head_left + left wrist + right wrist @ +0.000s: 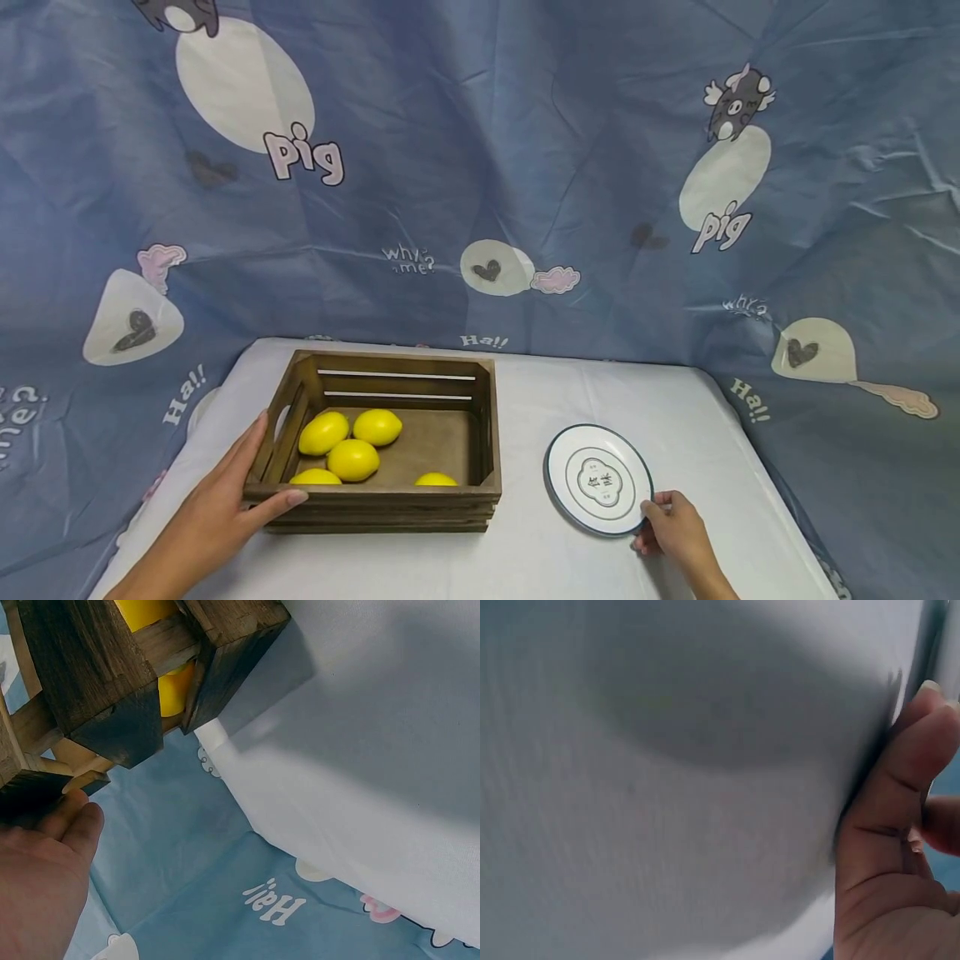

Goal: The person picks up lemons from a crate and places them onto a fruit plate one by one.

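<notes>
A brown slatted wooden crate (pixel 375 508) stands at the left of the table with several yellow lemons (pixel 352 460) inside. My left hand (pixel 206 517) holds its front left corner, the thumb on the front rim and the fingers along the left side. In the left wrist view the fingertips meet the wood of the crate (pixel 90 667). To the right lies a white plate (pixel 600 508) with a dark blue rim and a printed emblem. My right hand (pixel 678 533) pinches its lower right rim, thumb on top. Whether the plate is lifted, I cannot tell.
A white cloth (pixel 525 558) covers the table, which reaches past the crate and the plate. Behind and at both sides hangs a blue curtain (pixel 420 192) with printed pigs, hearts and words.
</notes>
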### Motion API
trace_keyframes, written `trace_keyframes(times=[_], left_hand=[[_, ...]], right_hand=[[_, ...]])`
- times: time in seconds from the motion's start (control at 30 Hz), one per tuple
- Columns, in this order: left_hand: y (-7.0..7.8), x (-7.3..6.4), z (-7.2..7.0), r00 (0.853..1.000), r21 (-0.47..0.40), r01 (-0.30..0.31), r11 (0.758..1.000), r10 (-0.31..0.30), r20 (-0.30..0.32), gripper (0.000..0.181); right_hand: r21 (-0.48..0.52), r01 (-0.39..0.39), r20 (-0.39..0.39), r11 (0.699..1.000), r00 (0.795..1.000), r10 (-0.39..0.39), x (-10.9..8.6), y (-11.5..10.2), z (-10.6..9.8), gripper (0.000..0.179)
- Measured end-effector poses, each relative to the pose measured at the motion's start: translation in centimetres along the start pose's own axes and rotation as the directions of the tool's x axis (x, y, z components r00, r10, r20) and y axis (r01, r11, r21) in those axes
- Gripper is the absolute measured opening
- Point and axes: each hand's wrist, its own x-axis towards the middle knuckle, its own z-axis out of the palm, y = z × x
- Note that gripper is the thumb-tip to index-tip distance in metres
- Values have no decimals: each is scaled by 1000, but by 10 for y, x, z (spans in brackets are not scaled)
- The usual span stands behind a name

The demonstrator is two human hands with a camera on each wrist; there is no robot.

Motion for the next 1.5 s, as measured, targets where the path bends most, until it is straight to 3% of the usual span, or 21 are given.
trace_keyframes(times=[0.2, 0.4, 0.9, 1.03, 1.2, 1.33, 1.43, 1.5], left_hand=[[-1, 1, 0, 1000, 5, -1, 1000, 1, 5, 123], [-1, 2, 0, 1000, 10, 2, 1000, -2, 0, 124], [1, 0, 0, 1000, 67, 22, 998, -21, -14, 126], [2, 0, 0, 1000, 63, 14, 998, -13, -17, 125], [1, 1, 0, 1000, 73, 2, 997, 0, -23, 125], [-7, 1, -3, 994, 90, -75, 993, 81, -72, 124], [-19, -2, -7, 978, 135, -133, 982, 152, -142, 129], [-29, -5, -8, 966, 187, -150, 971, 184, -181, 136]], right_hand=[[-37, -7, -8, 999, 1000, 7, -1, -2, -3, 31], [-52, -1, -19, 999, 1000, 0, -4, -3, -5, 40], [-120, 71, -68, 990, 995, -80, -8, -1, -8, 47], [-201, 108, -94, 974, 987, -129, -11, -3, -12, 46], [-362, 178, -154, 915, 957, -247, -16, -9, -20, 50], [-423, 245, -153, 872, 929, -336, -20, -10, -22, 65], [-469, 334, -147, 818, 883, -445, -22, -8, -25, 72], [-499, 405, -144, 766, 833, -534, -22, -5, -28, 73]])
